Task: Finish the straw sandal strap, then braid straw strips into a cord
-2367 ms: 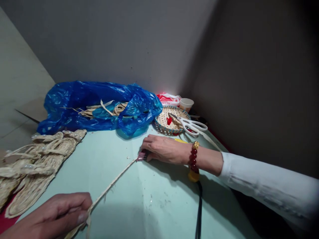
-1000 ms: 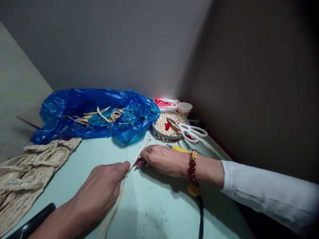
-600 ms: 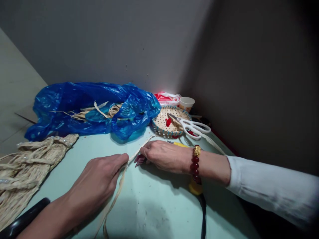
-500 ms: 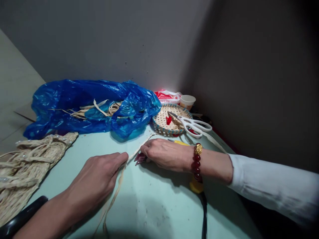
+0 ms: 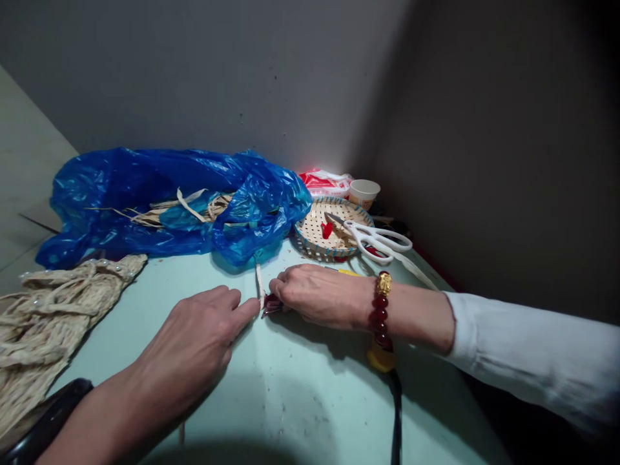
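Pale cord and clip, between two hands

Clock positions are read from the clip. Desk [image 5: 349, 413], pale green. Blue plastic bag [image 5: 145, 175], 11 o'clock, straw strips showing inside. Woven straw sandals [image 5: 72, 316], 9 o'clock. Left hand [image 5: 203, 332], 8 o'clock, fingers closed on the cord. Right hand [image 5: 322, 294], 3 o'clock, fingers gripping the clip. Round basket [image 5: 314, 248], between 1 and 2 o'clock. Scissors [image 5: 356, 232], white-handled, 2 o'clock, blades over the basket. Cup [image 5: 364, 192], just beyond the basket. Cord [image 5: 259, 281], running towards 12 o'clock, beside the clip. Clip [image 5: 271, 307], pinkish, just above the desk or on it, cannot tell.
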Available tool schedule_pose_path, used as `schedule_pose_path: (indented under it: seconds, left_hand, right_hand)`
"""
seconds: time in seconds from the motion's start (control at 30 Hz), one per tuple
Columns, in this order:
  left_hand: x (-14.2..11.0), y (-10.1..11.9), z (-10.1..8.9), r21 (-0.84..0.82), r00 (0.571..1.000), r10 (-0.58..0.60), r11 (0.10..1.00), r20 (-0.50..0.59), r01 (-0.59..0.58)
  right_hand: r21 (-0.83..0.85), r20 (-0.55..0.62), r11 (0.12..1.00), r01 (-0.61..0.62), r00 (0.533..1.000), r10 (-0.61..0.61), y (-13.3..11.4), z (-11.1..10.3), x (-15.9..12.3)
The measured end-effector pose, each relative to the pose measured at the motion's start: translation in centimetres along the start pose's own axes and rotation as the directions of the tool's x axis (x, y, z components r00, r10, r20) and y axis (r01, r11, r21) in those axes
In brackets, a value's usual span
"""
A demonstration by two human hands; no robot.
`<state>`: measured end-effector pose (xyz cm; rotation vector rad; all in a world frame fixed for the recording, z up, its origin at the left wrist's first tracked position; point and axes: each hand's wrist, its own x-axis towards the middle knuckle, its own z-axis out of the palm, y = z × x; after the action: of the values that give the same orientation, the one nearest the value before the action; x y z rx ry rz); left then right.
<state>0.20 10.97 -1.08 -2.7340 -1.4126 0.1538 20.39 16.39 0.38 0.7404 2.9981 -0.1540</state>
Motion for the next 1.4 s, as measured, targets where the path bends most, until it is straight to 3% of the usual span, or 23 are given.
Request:
schedule_pose_path:
  seconds: [0.13,0.2,0.33,0.4,0.47,0.57,0.8,1.03,1.3,1.4]
  left_hand:
    - [0.2,-0.2,0.6,-0.266,0.986,-0.06,0.964,-0.155,0.017]
    - [0.2,-0.3,0.9,-0.448,0.98,-0.118,0.893,-0.159,0.035]
    - [0.2,-0.9,1.2,-0.74,0.974,-0.227,0.655,-0.002,0.151]
    - [0.2,-1.2,1.3,-0.809,0.967,-0.24,0.55,0.084,0.207]
    - [0.2,-1.3,1.4,-0.831,0.963,-0.239,0.506,0.123,0.232]
    - [0.3,-1.1,1.3,-0.8,0.964,-0.243,0.554,0.109,0.23]
    - [0.7,-0.1,1.2,-0.609,0.984,-0.18,0.78,0.003,0.144]
    - [0.8,-0.6,1.8,-0.555,0.982,-0.145,0.83,-0.122,0.054]
    - [1.2,-0.9,1.6,-0.688,0.984,-0.168,0.72,-0.052,0.087]
    - [1.5,-0.8,1.6,-0.609,0.987,-0.16,0.785,-0.02,0.115]
  right_hand:
    - [0.006,-0.004,1.0,0.006,1.0,-0.006,0.1,0.0,0.1]
    - [0.019,-0.007,1.0,0.021,1.0,-0.021,0.1,0.0,0.1]
    - [0.025,-0.023,0.999,0.042,0.999,-0.041,0.3,0.0,0.2]
    - [0.015,-0.021,0.999,0.041,0.999,-0.04,0.3,0.1,0.2]
    - [0.007,-0.021,0.999,0.044,0.999,-0.044,0.3,0.1,0.3]
    - [0.003,-0.019,0.999,0.053,0.998,-0.053,0.3,0.2,0.4]
    - [-0.024,-0.006,0.999,0.043,0.999,-0.043,0.0,-0.1,0.6]
    - [-0.032,0.015,0.998,0.05,0.999,-0.049,-0.1,-0.3,0.7]
    - [-0.017,0.012,0.999,0.039,0.999,-0.039,0.0,-0.1,0.7]
    - [-0.012,0.009,0.999,0.04,0.999,-0.039,0.0,-0.1,0.6]
